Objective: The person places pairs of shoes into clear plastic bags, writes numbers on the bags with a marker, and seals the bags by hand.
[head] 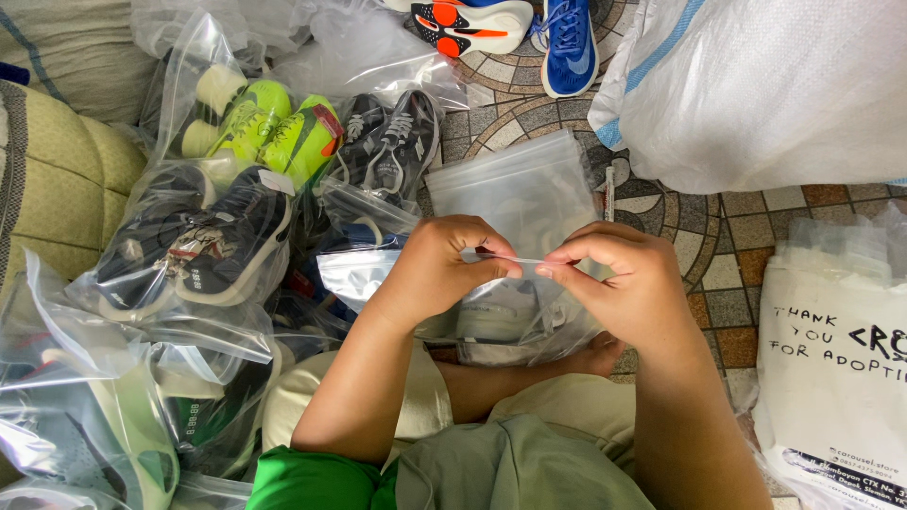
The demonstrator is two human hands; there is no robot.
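left hand: fingers curled tight, thumb and forefinger pinched on the top seal strip of the clear zip bag
right hand: same pinch, fingers closed on the seal just beside the left hand's; the two grips nearly touch
clear zip bag: one, held up over the person's lap, centre of view; pale shoe inside, count inside cannot be told
empty zip bag: one, flat on the tiled floor right behind the held bag
bagged shoes, left side: black pair in one bag, neon green pair in one bag, dark grey pair in one bag; three more bags at lower left, contents partly hidden, at least one pale green shoe
loose shoes, top edge: two, one white with orange sole, one blue, side by side on the floor
white woven sack: one, top right
printed white bag: one, right edge, lying near the right forearm
cushion: one, far left, beside the bag pile
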